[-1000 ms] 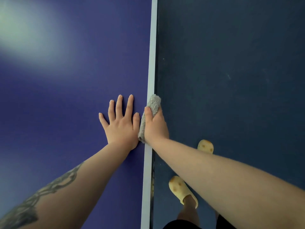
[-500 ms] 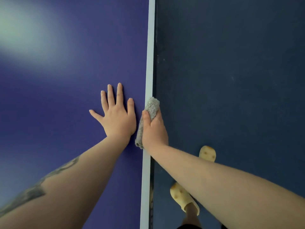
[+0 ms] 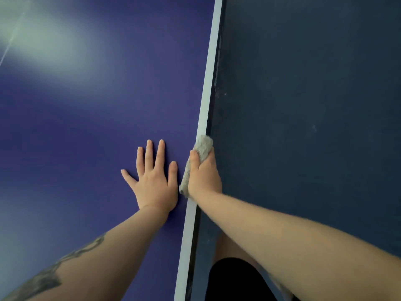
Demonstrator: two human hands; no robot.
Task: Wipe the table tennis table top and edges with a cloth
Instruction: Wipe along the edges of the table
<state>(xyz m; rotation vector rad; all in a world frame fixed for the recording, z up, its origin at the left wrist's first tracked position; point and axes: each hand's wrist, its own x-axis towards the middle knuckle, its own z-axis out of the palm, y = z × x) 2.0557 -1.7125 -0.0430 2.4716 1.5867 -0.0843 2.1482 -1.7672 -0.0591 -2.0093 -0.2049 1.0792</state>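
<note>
The right hand (image 3: 204, 174) grips a grey cloth (image 3: 200, 153) against the white edge (image 3: 208, 83) of the table (image 3: 86, 127): the thumb lies on top along the cloth, and the fingers curl over the rim and out of sight. The cloth sticks out ahead of the thumb and trails back under the palm. Just to its left, the left hand (image 3: 155, 181) lies flat on the blue top, fingers straight and spread, thumb out to the side, holding nothing.

Compared with half a second ago, the table edge now runs slanted across the view instead of nearly upright, and both hands sit lower and further right in the frame. The two hands keep the same grip and the same spacing. The yellow shoes seen below the right arm earlier are gone from view; dark shorts (image 3: 230, 279) show there instead. To the right of the hand lies the dark floor (image 3: 314, 105).
</note>
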